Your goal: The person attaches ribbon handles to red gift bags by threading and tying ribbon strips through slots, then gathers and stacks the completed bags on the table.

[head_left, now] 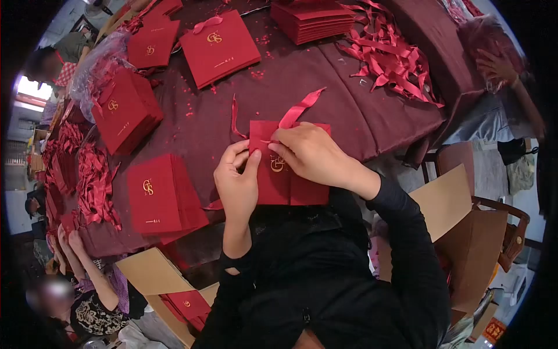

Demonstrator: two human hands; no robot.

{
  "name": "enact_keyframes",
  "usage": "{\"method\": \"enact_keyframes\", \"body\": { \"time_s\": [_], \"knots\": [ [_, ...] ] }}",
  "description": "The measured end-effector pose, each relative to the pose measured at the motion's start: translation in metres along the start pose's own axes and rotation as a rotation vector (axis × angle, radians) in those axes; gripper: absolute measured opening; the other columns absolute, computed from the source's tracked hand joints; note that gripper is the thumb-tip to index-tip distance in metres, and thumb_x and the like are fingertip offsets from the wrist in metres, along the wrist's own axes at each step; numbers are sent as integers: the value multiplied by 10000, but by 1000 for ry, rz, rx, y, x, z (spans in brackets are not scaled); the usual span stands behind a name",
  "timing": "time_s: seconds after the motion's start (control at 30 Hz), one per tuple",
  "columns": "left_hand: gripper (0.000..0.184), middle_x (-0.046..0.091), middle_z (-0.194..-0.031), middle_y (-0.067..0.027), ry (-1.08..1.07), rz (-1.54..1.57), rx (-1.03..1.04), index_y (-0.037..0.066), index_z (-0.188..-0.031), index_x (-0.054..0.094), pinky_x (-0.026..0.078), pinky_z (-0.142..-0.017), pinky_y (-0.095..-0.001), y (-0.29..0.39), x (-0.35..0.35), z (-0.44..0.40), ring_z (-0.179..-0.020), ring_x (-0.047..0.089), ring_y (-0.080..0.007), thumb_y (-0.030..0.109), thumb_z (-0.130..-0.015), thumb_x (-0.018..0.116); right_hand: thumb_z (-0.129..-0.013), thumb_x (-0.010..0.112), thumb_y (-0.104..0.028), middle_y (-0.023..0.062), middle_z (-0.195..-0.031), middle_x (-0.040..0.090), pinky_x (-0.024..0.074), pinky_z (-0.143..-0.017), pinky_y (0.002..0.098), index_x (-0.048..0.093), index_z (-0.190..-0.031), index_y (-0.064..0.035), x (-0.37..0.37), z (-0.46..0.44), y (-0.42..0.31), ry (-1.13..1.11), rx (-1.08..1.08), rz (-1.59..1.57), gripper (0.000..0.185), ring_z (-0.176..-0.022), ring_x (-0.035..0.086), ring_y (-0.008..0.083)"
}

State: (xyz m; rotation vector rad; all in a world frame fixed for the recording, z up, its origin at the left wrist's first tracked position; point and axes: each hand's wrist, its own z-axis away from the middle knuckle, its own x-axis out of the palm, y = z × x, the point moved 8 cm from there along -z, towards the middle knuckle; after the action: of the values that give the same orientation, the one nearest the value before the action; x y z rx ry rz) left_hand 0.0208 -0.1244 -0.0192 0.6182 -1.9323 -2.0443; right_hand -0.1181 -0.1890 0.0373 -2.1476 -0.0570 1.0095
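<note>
A red paper gift bag (309,189) with a gold emblem lies in front of me at the table's near edge. My left hand (238,177) is closed on its left side, thumb on the front near the top. With thumb and fingertips my right hand (312,152) pinches a red satin ribbon (302,108) at the upper part of the bag. One ribbon end sticks up past the right hand, and a thinner end stands up beyond the left fingertips. The right hand hides part of the emblem and the spot where the ribbon meets the bag.
Stacked red bags (163,195) lie left of me, with more bags (221,49) farther back. A ribbon heap (395,52) lies at the back right, another ribbon pile (96,180) at left. Open cardboard boxes (152,272) stand below the table edge. Other people work at both sides.
</note>
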Motion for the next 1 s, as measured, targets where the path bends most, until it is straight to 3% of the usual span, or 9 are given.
{"method": "enact_keyframes", "body": {
  "time_s": [0.47,0.53,0.63,0.77,0.83,0.87,0.93,0.97,1.0],
  "knots": [
    [205,707,-969,-132,0,-104,164,-68,-1074,613,512,-791,-270,22,9,6,-937,668,-155,29,-894,637,-817,630,-99,128,-613,579,426,-631,411,598,-740,-18,5,-12,0,-100,-17,-10,116,-610,579,322],
    [203,707,-971,-153,33,-186,226,-56,-1072,620,520,-773,-287,24,11,9,-929,687,-186,28,-889,639,-826,607,-92,147,-614,595,443,-584,423,595,-723,10,7,-13,8,-172,152,-84,145,-602,595,340],
    [229,693,-993,-98,17,-204,181,-63,-1114,609,483,-843,-244,15,11,11,-932,631,-115,-4,-894,636,-829,587,-81,161,-615,600,458,-543,424,596,-731,30,14,-16,15,-266,148,-45,148,-600,613,346],
    [230,691,-999,-102,-6,-199,188,-63,-1122,611,480,-846,-246,16,14,12,-929,629,-113,-11,-899,627,-833,579,-79,165,-606,600,464,-540,431,596,-725,38,14,-18,11,-239,174,-94,159,-581,621,330],
    [242,689,-998,-98,-17,-309,255,-66,-1150,609,478,-831,-236,24,18,15,-914,626,-106,1,-917,607,-761,602,-115,175,-726,657,482,-711,483,657,-751,-14,23,-14,21,-432,360,-43,115,-749,649,362],
    [242,689,-998,-98,-17,-307,257,-66,-1150,609,478,-831,-236,23,16,14,-914,626,-106,1,-917,607,-761,602,-115,175,-726,657,482,-711,483,657,-751,-14,26,-11,23,-432,359,-41,115,-749,649,362],
    [241,710,-976,-141,-47,-105,111,-41,-1151,627,511,-780,-280,6,8,7,-888,681,-172,36,-927,583,-727,637,-140,111,-785,663,440,-805,435,664,-824,-57,18,-12,-5,-206,-108,398,130,-828,622,297],
    [246,708,-973,-121,-82,79,74,-20,-1176,633,495,-768,-267,0,7,6,-854,646,-132,55,-953,557,-705,672,-201,45,-851,637,379,-862,390,652,-894,-120,18,-9,-8,-197,-169,533,207,-894,559,244],
    [246,708,-973,-121,-81,80,72,-20,-1176,633,495,-768,-267,5,3,4,-854,646,-132,55,-953,557,-705,672,-201,45,-851,637,379,-862,390,652,-894,-120,17,-6,-5,-199,-169,532,207,-894,559,244]
  ]
}}
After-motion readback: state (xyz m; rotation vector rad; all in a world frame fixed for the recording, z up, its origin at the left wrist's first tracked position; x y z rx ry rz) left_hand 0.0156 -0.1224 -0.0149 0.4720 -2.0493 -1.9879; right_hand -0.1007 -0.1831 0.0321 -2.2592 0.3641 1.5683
